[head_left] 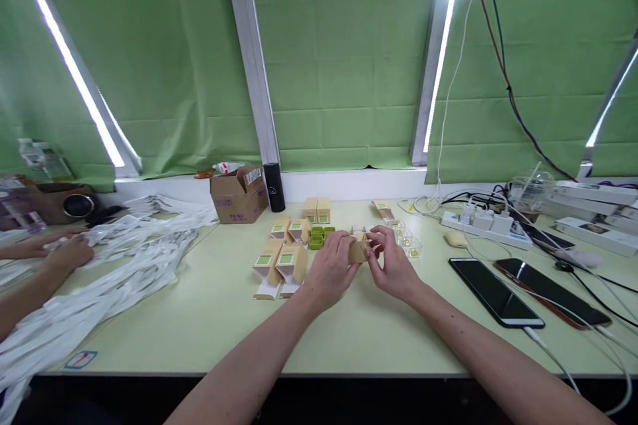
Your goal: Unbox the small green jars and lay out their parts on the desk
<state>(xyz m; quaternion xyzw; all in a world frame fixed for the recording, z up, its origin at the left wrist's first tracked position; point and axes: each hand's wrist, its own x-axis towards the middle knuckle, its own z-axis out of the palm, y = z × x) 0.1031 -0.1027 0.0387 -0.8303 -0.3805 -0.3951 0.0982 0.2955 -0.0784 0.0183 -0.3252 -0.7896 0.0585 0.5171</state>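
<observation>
Between my two hands, over the middle of the table, is a small tan cardboard box (357, 252). My left hand (331, 267) grips its left side, and the fingers of my right hand (391, 264) pinch its right edge. Left of my hands stand several tan boxes (292, 260) with green labels and open flaps. Small green containers (317, 238) sit just behind my left hand. Clear round containers (411, 247) with yellowish bits lie beyond my right hand. Farther back are two closed tan boxes (318, 210) and a flattened carton piece (383, 210).
Another person's hands (70, 252) handle white strips (134, 272) at the left. A brown carton (239, 196) and a black cylinder (274, 187) stand at the back. Two phones (496, 292) (553, 292), cables and a power strip (486, 228) occupy the right side.
</observation>
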